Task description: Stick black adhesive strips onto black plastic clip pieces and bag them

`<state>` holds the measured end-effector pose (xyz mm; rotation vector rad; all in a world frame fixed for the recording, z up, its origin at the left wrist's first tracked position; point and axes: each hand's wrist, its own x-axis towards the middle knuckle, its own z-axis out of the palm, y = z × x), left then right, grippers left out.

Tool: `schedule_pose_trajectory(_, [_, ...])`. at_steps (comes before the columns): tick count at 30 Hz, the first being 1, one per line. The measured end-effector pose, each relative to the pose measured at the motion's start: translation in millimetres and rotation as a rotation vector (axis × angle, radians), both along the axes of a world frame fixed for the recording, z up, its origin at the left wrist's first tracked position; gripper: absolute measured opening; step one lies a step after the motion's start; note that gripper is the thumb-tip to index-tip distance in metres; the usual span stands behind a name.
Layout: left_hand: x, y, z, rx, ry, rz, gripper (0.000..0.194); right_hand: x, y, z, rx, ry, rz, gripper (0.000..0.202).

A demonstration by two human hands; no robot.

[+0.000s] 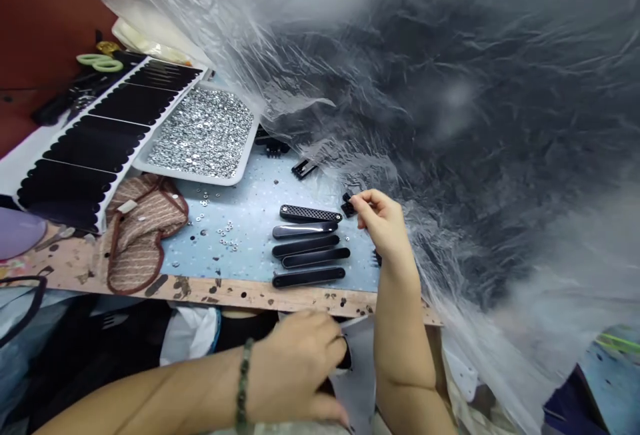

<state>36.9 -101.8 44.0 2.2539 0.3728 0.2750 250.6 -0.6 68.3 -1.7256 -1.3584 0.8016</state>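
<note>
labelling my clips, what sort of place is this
Likely a workshop bench for small parts: a white tray heaped with shiny metal pieces, dark elongated parts lined up on the blue surface, and the right hand pinching a small black piece.

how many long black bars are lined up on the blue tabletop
5: patterned bar farthest away, then second bar, third bar, fourth bar, and fifth bar nearest the wooden edge. The plastic sheet may hide more.

Workshop: tray (249, 148) heaped with metal rings (205, 132), 5 black bars (306, 246) on stained workbench (250, 205).
</note>
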Motion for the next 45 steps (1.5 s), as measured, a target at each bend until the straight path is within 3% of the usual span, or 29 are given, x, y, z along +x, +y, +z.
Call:
schedule_pose_trajectory(2, [13.0,-19.4,-9.8,-0.103,0.182,-0.147,0.062,-4.6,0.2,13.2,0.138,0.067,-0.035,0.026])
schedule_pose_trajectory(3, [16.6,-23.0,-14.6,-0.183,0.225,-0.162,0.066,-8.1,-0.1,19.3,0.209,0.099,-0.057,0.026])
schedule_pose_trajectory(8, [14.6,-11.0,-30.0,-0.806,0.089,-0.053,0.092,-38.9,-0.8,35.7,0.493,0.195,-0.175,0.038])
schedule_pose_trajectory(10, [11.9,-10.2,-37.4,-1.037,0.0,-0.055,0.086,-50.3,0.9,36.5,0.533,0.204,-0.168,0.047])
schedule_pose_trajectory(12, [8.5,-13.9,-45.4,-1.136,-0.008,-0.019,0.066,-53.8,0.5,38.1,0.528,0.229,-0.152,0.053])
schedule_pose_trajectory(14, [4.2,-18.2,-50.5,-1.104,0.045,0.072,0.053,-48.1,-5.0,42.5,0.519,0.279,-0.156,0.054])
schedule_pose_trajectory(16, [1.0,-20.8,-50.6,-1.062,0.092,0.112,0.053,-36.8,-14.9,49.0,0.539,0.341,-0.177,0.053])
schedule_pose_trajectory(19, [2.9,-24.2,-45.0,-1.072,0.113,-0.031,0.076,-22.8,-27.9,55.7,0.59,0.443,-0.249,0.052])
schedule_pose_trajectory(22, [11.8,-31.3,-41.8,-0.97,0.051,-0.186,0.093,-21.0,-25.8,53.0,0.528,0.513,-0.243,0.045])
schedule_pose_trajectory(24, [16.3,-36.4,-42.7,-0.868,0.045,-0.212,0.083,-23.0,-17.4,48.3,0.468,0.521,-0.166,0.04])
schedule_pose_trajectory(28, [5.4,-35.4,-38.5,-0.642,0.21,-0.075,0.048,-22.0,-16.5,42.2,0.47,0.455,-0.074,0.043])
schedule_pose_trajectory(31, [-22.9,-23.2,-23.1,-0.51,0.184,-0.089,0.031,-17.4,-50.1,38.8,0.329,0.392,0.112,0.048])
schedule_pose_trajectory(34, [-56.3,-10.2,-7.3,-0.439,0.128,-0.095,0.023,-15.0,-97.0,29.8,-0.025,0.282,0.56,0.048])
schedule_pose_trajectory(36, [-72.8,-4.1,-2.0,-0.452,0.13,-0.043,0.025,-17.0,-120.1,21.8,-0.214,0.185,0.719,0.044])
schedule_pose_trajectory(39, [-81.2,-0.1,-1.3,-0.588,0.081,0.048,0.043,-27.0,-133.7,10.2,-0.263,0.11,0.745,0.029])
schedule_pose_trajectory(42, [-72.9,-0.2,-6.3,-0.698,-0.028,0.314,0.043,-43.5,-134.4,-0.8,-0.139,-0.096,0.699,0.031])
schedule_pose_trajectory(45, [-61.5,-2.2,-15.7,-0.67,-0.049,0.624,0.026,-60.8,-137.5,-13.4,0.182,-0.422,0.489,0.039])
